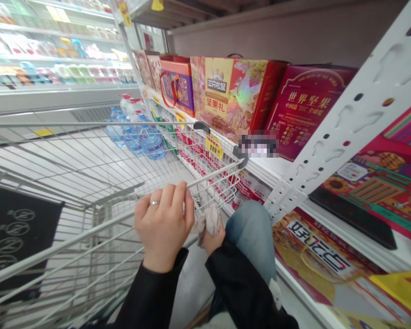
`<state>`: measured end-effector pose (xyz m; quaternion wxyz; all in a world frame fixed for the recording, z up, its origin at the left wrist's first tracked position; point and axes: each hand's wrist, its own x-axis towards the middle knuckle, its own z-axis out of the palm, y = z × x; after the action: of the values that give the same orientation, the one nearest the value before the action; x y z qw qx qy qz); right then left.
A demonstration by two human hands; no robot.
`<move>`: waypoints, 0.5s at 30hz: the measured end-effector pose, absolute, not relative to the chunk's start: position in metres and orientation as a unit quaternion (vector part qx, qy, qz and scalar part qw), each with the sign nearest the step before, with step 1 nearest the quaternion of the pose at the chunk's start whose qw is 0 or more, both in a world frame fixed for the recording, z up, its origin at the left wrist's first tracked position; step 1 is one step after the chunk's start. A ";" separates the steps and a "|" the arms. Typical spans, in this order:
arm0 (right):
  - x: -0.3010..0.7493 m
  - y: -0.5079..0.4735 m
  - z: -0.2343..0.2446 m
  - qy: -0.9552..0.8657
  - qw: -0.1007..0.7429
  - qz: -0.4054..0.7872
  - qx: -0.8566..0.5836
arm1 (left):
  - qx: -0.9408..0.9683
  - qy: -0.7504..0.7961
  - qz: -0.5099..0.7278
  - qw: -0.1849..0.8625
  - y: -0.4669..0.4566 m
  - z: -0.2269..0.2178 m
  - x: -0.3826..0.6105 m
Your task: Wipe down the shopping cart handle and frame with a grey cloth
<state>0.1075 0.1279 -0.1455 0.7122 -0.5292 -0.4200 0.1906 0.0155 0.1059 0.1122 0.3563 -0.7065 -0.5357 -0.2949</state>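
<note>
My left hand [164, 226], with a ring on one finger, is closed over the top wire rail of a shopping cart [71, 243]. Close beside it on the right, my right hand [215, 240] grips a crumpled greyish-white cloth [211, 220]. The cloth is near the cart's wire side; whether it touches the wires I cannot tell. My bent knee [251, 228] in blue jeans is just right of the cloth. Black sleeves cover both forearms.
A shelf on the right holds nut gift boxes [226, 91] and a dark red box [308, 109] behind a white perforated post [329, 137]. Water bottles [140, 132] stand on the floor beyond the cart. A refrigerated display [55, 68] is at the back left.
</note>
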 end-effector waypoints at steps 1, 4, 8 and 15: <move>0.109 0.126 -0.136 -0.415 0.714 0.190 -0.531 | -0.705 -0.536 -0.294 0.359 0.106 0.112 0.016; 0.112 0.118 -0.086 -0.424 0.731 0.154 -0.511 | -0.705 -0.535 -0.293 0.362 0.105 0.112 0.017; 0.111 0.119 -0.033 -0.484 0.736 0.117 -0.460 | -0.704 -0.533 -0.296 0.365 0.101 0.112 0.016; 0.105 0.134 -0.119 -0.378 0.747 0.175 -0.519 | -0.715 -0.533 -0.281 0.354 0.101 0.112 0.014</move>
<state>0.1045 0.1342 -0.1192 0.7467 -0.5188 -0.3776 0.1754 0.0138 0.1010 0.1122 0.3541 -0.7151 -0.5332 -0.2810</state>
